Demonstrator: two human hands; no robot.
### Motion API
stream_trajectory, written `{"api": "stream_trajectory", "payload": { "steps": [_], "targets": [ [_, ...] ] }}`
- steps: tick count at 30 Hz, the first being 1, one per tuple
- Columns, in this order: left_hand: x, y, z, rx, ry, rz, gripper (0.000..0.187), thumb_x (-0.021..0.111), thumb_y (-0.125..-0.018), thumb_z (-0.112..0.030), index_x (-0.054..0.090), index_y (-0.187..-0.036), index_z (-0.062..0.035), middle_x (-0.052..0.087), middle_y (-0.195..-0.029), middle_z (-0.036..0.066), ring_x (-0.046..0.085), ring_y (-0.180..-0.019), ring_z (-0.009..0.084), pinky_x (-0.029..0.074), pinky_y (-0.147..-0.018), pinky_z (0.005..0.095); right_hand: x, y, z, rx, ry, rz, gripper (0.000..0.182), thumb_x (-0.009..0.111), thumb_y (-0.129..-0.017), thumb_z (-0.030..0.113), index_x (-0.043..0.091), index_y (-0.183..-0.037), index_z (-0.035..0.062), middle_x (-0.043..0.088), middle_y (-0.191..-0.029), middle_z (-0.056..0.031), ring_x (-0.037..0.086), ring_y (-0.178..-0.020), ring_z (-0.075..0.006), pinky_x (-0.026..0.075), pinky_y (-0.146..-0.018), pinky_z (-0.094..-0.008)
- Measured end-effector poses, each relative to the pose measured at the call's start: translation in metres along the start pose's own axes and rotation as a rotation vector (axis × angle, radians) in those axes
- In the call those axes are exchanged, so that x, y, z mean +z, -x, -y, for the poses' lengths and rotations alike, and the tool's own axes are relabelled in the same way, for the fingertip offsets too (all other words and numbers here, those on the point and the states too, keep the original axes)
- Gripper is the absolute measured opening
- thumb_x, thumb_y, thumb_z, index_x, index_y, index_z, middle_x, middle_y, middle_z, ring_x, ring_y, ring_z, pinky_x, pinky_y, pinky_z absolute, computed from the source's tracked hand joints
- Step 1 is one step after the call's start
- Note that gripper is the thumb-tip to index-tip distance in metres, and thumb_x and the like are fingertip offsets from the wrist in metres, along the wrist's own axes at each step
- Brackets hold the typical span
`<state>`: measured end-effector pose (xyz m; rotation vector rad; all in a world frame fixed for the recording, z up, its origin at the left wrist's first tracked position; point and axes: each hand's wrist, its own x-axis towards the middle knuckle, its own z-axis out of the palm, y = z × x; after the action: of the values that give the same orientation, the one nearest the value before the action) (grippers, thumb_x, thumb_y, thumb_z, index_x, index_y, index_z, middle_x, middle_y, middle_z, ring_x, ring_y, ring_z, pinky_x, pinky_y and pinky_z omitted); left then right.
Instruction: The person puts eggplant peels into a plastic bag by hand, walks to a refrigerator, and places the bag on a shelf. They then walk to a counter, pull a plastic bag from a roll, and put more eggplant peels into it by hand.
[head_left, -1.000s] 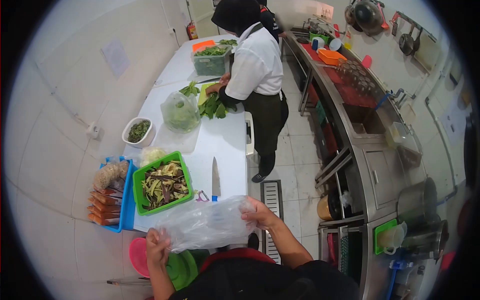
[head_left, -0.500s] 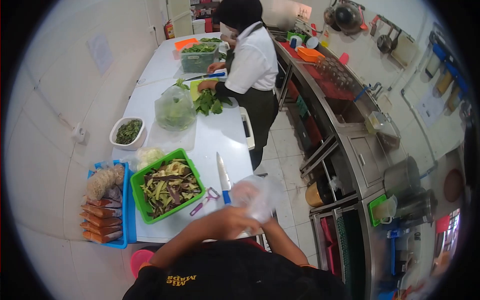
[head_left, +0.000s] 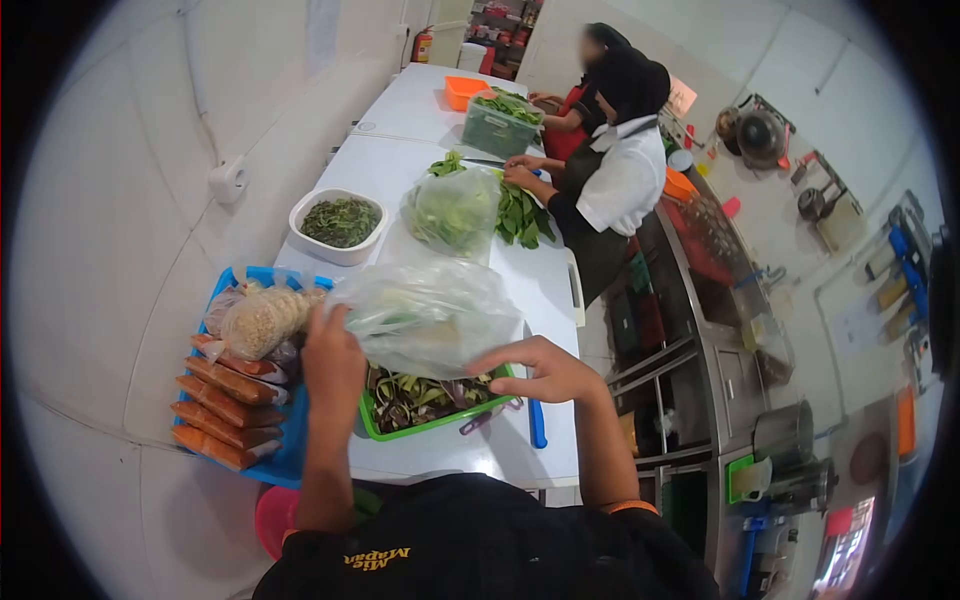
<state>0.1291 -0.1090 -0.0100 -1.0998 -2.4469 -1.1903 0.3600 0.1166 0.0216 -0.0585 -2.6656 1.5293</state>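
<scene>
My left hand (head_left: 333, 355) grips the left edge of a clear plastic bag (head_left: 428, 312) and holds it up over the green tray (head_left: 432, 424) of vegetable peelings. At the bag's lower right my right hand (head_left: 541, 372) touches it with spread fingers. The bag hides most of the tray. A blue-handled knife (head_left: 537, 423) lies on the white table (head_left: 500, 455) just under my right hand, and a purple peeler (head_left: 483, 418) pokes out beside the tray.
A blue tray (head_left: 288, 452) with orange packets and a bag of grains sits at the left. Behind stand a white bowl of chopped greens (head_left: 340, 222) and a bagged cabbage (head_left: 452, 210). Two co-workers (head_left: 620, 170) handle leafy greens further along. Steel counters run along the right.
Both hands lifted the plastic bag from the table's near edge up and over the green tray, spreading it out. The view swung left.
</scene>
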Motion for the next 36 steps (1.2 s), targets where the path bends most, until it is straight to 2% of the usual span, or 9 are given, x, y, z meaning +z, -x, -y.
{"api": "stream_trajectory", "payload": {
  "steps": [1, 2, 3, 5, 8, 13, 19, 26, 36],
  "targets": [
    [-0.009, -0.005, 0.014, -0.053, 0.018, 0.014, 0.034, 0.051, -0.083, 0.006, 0.064, -0.114, 0.0000, 0.060, -0.115, 0.023, 0.062, -0.101, 0.0447, 0.051, -0.086, 0.0506, -0.002, -0.004, 0.000, 0.056, -0.239, 0.125, 0.046, 0.066, -0.094, 0.016, 0.054, -0.134, -0.0049, 0.069, -0.116, -0.0212, 0.068, -0.109, -0.0286, 0.050, -0.099, -0.0395],
    [-0.016, -0.006, 0.025, -0.070, 0.040, 0.017, 0.034, 0.050, -0.083, 0.007, 0.063, -0.115, 0.0001, 0.060, -0.114, 0.023, 0.062, -0.101, 0.0451, 0.050, -0.086, 0.0507, 0.003, -0.013, -0.038, -0.024, -0.432, -0.126, 0.033, 0.065, -0.097, 0.017, 0.062, -0.125, -0.0019, 0.074, -0.103, -0.0125, 0.071, -0.092, -0.0175, 0.057, -0.082, -0.0326],
    [-0.023, -0.006, 0.034, -0.084, 0.061, 0.021, 0.035, 0.049, -0.084, 0.007, 0.063, -0.115, 0.0001, 0.060, -0.114, 0.024, 0.062, -0.102, 0.0455, 0.050, -0.087, 0.0508, 0.003, -0.024, -0.050, 0.177, -0.366, -0.431, 0.040, 0.069, -0.094, 0.025, 0.062, -0.124, -0.0018, 0.072, -0.104, -0.0137, 0.070, -0.092, -0.0216, 0.057, -0.080, -0.0332],
    [-0.026, -0.005, 0.048, -0.096, 0.081, 0.019, 0.036, 0.049, -0.084, 0.007, 0.062, -0.117, -0.0005, 0.060, -0.115, 0.024, 0.061, -0.103, 0.0463, 0.049, -0.088, 0.0509, 0.005, -0.030, -0.130, 0.376, 0.356, -0.636, 0.053, 0.073, -0.089, 0.038, 0.063, -0.122, -0.0017, 0.070, -0.102, -0.0130, 0.069, -0.092, -0.0231, 0.057, -0.078, -0.0331],
    [-0.023, -0.006, 0.060, -0.087, 0.046, 0.021, 0.041, 0.048, -0.085, 0.006, 0.059, -0.123, -0.0026, 0.059, -0.120, 0.025, 0.059, -0.107, 0.0474, 0.049, -0.091, 0.0508, 0.007, -0.039, -0.176, 0.756, -0.054, -0.098, 0.052, 0.075, -0.084, 0.033, 0.062, -0.118, -0.0033, 0.068, -0.102, -0.0124, 0.065, -0.089, -0.0228, 0.055, -0.078, -0.0340],
    [-0.021, -0.022, 0.058, -0.085, -0.071, 0.124, 0.056, 0.051, -0.084, 0.006, 0.049, -0.139, -0.0068, 0.051, -0.135, 0.025, 0.053, -0.119, 0.0477, 0.048, -0.097, 0.0506, 0.022, -0.061, -0.234, 0.864, -0.404, -0.098, 0.035, 0.058, -0.068, 0.002, 0.065, -0.101, -0.0034, 0.065, -0.088, -0.0092, 0.062, -0.073, -0.0198, 0.053, -0.063, -0.0306],
    [-0.021, -0.043, 0.061, 0.024, -0.041, 0.142, 0.076, 0.058, -0.075, 0.013, 0.043, -0.146, -0.0094, 0.039, -0.151, 0.022, 0.044, -0.132, 0.0469, 0.042, -0.109, 0.0479, 0.019, -0.040, -0.174, 0.712, -0.160, -0.131, 0.023, 0.061, -0.062, 0.011, 0.065, -0.080, -0.0030, 0.063, -0.081, -0.0087, 0.054, -0.078, -0.0205, 0.045, -0.069, -0.0325],
    [-0.012, -0.058, 0.040, 0.212, -0.065, 0.287, 0.089, 0.054, -0.070, 0.016, 0.033, -0.153, -0.0087, 0.030, -0.158, 0.020, 0.034, -0.141, 0.0448, 0.039, -0.112, 0.0471, 0.010, 0.086, -0.123, 0.746, -0.618, -0.439, 0.040, 0.057, -0.069, 0.006, 0.064, -0.107, -0.0040, 0.063, -0.090, -0.0077, 0.059, -0.079, -0.0190, 0.049, -0.071, -0.0283],
    [0.063, -0.067, -0.007, 0.535, -0.178, 0.321, 0.095, 0.057, -0.063, 0.014, 0.029, -0.153, -0.0016, 0.028, -0.159, 0.017, 0.028, -0.144, 0.0440, 0.032, -0.116, 0.0499, 0.053, 0.257, -0.124, 0.561, -0.919, -0.785, 0.055, 0.059, -0.066, 0.012, 0.059, -0.120, -0.0011, 0.066, -0.091, -0.0095, 0.062, -0.063, -0.0196, 0.051, -0.054, -0.0295]
  ]
}}
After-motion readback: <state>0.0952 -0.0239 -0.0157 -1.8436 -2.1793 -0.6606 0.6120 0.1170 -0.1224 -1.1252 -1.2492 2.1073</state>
